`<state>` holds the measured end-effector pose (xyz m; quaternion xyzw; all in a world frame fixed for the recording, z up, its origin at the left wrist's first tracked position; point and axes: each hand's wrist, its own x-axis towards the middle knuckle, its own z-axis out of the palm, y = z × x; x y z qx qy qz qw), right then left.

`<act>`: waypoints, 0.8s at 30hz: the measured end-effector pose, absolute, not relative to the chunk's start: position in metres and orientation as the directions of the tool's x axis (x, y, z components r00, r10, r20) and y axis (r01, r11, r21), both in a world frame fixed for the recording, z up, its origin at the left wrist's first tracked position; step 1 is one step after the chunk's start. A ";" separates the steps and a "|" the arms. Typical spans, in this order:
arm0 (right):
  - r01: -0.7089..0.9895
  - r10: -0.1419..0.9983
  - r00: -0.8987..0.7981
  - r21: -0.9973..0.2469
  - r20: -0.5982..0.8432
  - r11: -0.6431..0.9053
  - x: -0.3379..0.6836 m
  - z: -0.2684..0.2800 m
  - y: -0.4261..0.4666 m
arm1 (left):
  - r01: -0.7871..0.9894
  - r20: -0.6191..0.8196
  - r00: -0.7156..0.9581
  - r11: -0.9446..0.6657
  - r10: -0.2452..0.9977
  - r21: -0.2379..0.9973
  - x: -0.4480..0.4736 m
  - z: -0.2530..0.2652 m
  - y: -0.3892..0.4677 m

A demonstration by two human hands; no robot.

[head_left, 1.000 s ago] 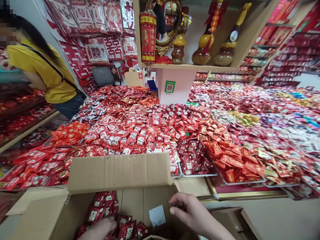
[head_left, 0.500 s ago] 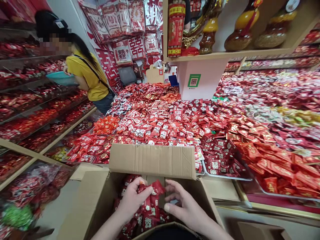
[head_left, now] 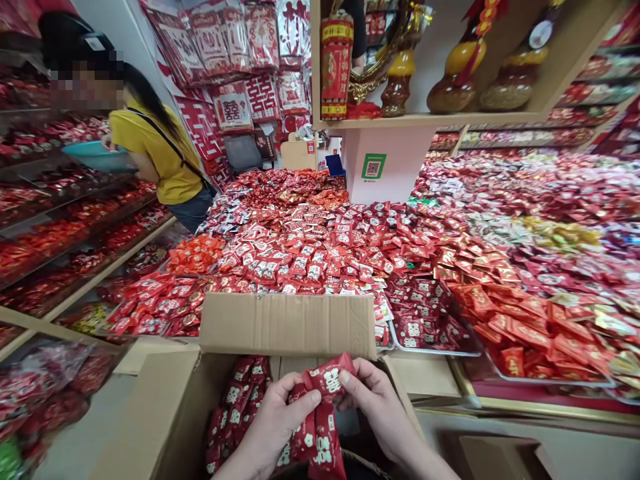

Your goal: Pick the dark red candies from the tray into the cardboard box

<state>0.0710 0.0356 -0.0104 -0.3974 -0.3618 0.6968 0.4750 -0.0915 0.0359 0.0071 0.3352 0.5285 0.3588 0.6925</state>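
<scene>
As the right hand (head_left: 367,400) pinches one end of a red packet (head_left: 329,377) between thumb and fingers, the left hand (head_left: 277,417) grasps similar packets (head_left: 325,441) just below it. They are above an open cardboard box (head_left: 287,327), where further packets (head_left: 234,413) lie at left; heaped wrapped sweets (head_left: 300,257) spread beyond its raised flap.

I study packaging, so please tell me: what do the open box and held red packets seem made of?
Open box: matte brown cardboard, likely corrugated; faint parallel lines mark its raised flap. Held red packets: probably printed plastic film, slightly glossy, with wrinkles catching light; foil is possible.
</scene>
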 end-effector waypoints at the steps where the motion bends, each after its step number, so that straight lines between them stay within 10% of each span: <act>1: -0.353 0.952 -0.237 -0.896 -0.193 -0.270 0.073 -0.010 0.035 | -0.131 -0.497 0.192 0.524 0.846 0.842 -0.090 0.006 0.036; 6: 0.105 0.979 -0.090 -0.976 0.181 0.190 0.085 -0.008 0.032 | -0.092 -0.438 0.137 0.451 0.889 0.888 -0.088 0.005 0.041; 11: 0.488 0.765 -0.171 -0.621 0.621 0.613 0.088 -0.010 0.033 | -0.282 -0.502 0.326 0.589 0.801 0.757 -0.079 0.022 0.046; 18: 0.309 0.765 -0.205 -0.701 0.611 0.643 0.082 -0.010 0.020 | -0.262 -0.491 0.287 0.561 0.822 0.786 -0.069 0.023 0.050; 24: -0.042 0.996 0.009 -0.995 0.091 0.092 0.088 -0.005 0.035 | -0.033 -0.411 0.282 0.437 0.867 0.899 -0.066 0.030 0.052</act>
